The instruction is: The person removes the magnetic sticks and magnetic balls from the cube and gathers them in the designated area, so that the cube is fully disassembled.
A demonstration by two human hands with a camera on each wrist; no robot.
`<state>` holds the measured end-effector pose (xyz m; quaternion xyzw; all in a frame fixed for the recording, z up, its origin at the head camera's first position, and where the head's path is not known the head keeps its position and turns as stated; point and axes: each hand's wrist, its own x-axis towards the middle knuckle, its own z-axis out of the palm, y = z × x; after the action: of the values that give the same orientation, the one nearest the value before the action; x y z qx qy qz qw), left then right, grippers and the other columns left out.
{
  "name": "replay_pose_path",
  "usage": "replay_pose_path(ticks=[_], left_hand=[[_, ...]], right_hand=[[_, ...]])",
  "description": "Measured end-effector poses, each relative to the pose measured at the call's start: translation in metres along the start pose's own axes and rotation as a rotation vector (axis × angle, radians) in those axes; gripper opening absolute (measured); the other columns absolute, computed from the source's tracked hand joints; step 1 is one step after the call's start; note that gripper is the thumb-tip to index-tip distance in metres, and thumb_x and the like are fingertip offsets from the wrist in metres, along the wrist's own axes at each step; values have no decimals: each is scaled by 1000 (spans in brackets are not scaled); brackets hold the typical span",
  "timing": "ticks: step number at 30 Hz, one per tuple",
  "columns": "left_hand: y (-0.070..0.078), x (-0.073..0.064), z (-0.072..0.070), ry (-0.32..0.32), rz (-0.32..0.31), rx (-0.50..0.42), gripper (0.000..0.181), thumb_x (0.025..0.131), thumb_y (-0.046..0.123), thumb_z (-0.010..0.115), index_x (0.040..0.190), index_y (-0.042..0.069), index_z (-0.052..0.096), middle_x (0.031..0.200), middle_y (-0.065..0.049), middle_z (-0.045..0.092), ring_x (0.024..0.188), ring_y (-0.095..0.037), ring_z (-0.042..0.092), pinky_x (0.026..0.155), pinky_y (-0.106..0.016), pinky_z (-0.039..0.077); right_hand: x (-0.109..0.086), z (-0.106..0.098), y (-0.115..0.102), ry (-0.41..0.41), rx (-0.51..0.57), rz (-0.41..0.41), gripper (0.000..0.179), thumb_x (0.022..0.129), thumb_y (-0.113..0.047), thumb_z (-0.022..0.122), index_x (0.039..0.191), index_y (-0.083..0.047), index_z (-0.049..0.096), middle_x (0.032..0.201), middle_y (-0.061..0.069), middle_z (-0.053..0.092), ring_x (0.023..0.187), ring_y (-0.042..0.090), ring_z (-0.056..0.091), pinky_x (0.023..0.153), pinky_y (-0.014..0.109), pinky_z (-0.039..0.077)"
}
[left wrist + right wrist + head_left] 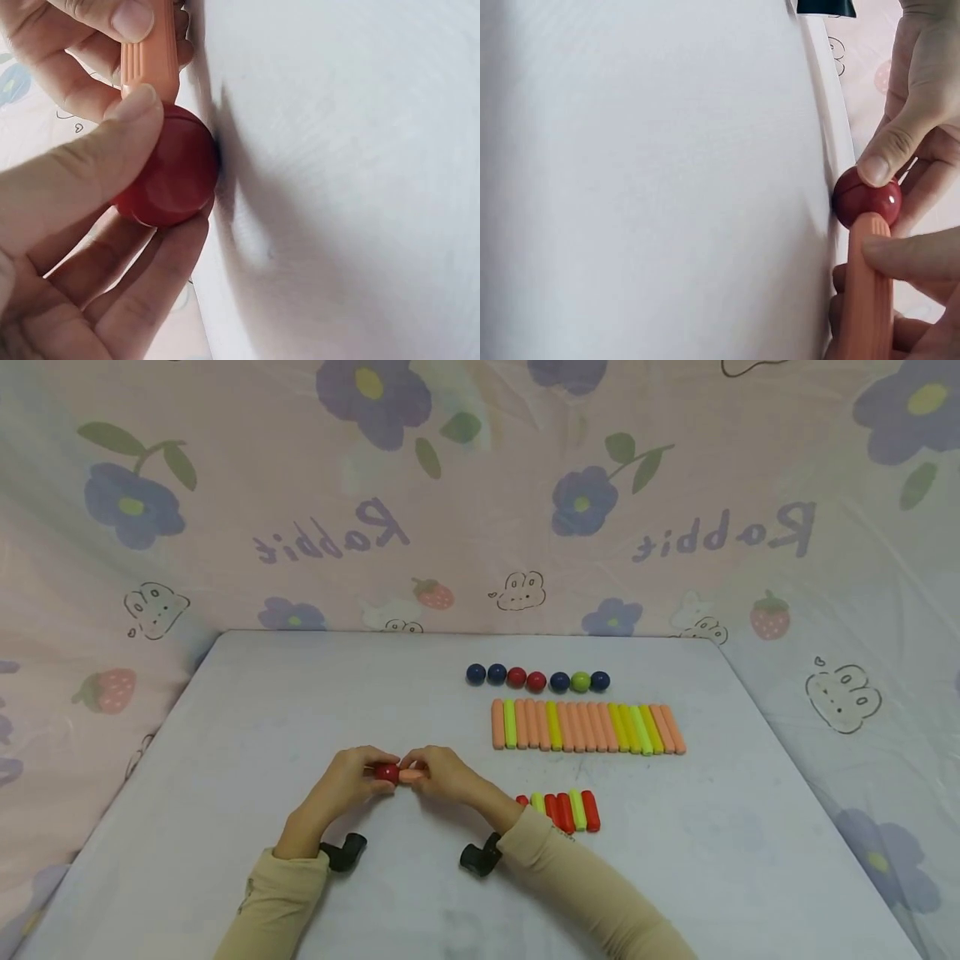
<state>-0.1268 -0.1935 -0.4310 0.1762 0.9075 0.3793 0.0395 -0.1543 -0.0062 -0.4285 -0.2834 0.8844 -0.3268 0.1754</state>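
Observation:
Between thumb and fingers, my left hand (357,775) pinches a glossy red ball (176,169) close over the white tabletop. Facing it, my right hand (444,774) grips a ribbed orange stick (868,292), thumb along its side. One end of the stick meets the ball in both wrist views. In the head view the two hands are close together left of centre, and the right fingers cover most of the stick.
Several blue, red and green balls (517,677) line the back of the white table (322,693). Below them lies a row of orange, yellow and green sticks (588,727). Shorter red and green sticks (566,811) lie nearer, partly behind the right forearm. A printed curtain (465,468) hangs behind.

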Motion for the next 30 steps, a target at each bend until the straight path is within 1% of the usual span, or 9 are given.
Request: replay_pose_path(ticks=[4,9,11,13,17,19,22,26,30], left_hand=[[0,1,0,1,9,-4,32,75,-1,77,105,-8,69,103,-25,70,95,-35,69,81,-41,60],[1,1,-1,-8,-24,-4,33,75,-1,77,106,-8,69,105,-25,70,97,-35,69,82,-42,60],[2,0,-1,-9,-36,-8,33,75,0,78,106,-8,69,105,-25,70,97,-35,68,83,-42,60],[3,0,-2,-9,-37,-14,33,75,-1,78,106,-8,69,106,-26,70,97,-35,68,83,-42,60],[3,0,-1,-9,-36,-22,34,75,-1,78,107,-8,69,106,-26,69,98,-35,68,84,-43,59],[3,0,-1,-11,-42,-20,34,75,0,78,107,-8,69,107,-26,69,98,-35,68,84,-43,59],[4,1,-1,-13,-55,-21,34,75,0,78,108,-7,69,108,-26,69,98,-35,67,84,-43,59],[4,1,0,-17,-69,-22,35,75,0,78,108,-7,68,108,-26,69,98,-36,67,85,-43,60],[4,-1,1,-23,-83,-17,35,75,0,78,108,-7,68,109,-26,68,99,-36,67,85,-42,60]], right_hand=[[-2,-2,3,9,8,-9,27,88,-1,62,114,-5,67,102,16,68,86,18,55,70,21,44],[-5,-7,8,48,68,-13,27,94,-7,56,119,-6,66,104,17,67,83,16,51,68,18,41],[-4,-9,10,64,92,-3,26,97,-13,55,120,-8,65,104,16,67,83,16,53,67,17,41],[-4,-12,12,76,118,21,25,98,-17,54,120,-10,65,105,15,67,85,16,54,68,18,43],[-3,-22,16,89,171,102,25,98,-23,55,120,-13,63,107,13,66,91,18,58,71,20,47],[-3,-28,18,95,203,142,25,98,-22,56,120,-14,62,109,13,65,93,19,58,72,21,48],[-2,-39,22,117,242,178,26,95,-18,59,120,-13,62,110,14,65,94,20,59,72,21,49],[-2,-51,29,167,270,198,26,91,-11,63,116,-9,62,107,16,66,92,20,58,73,20,50],[-2,-61,38,195,295,218,26,89,-9,63,114,-7,61,105,18,66,89,20,59,69,18,49]])
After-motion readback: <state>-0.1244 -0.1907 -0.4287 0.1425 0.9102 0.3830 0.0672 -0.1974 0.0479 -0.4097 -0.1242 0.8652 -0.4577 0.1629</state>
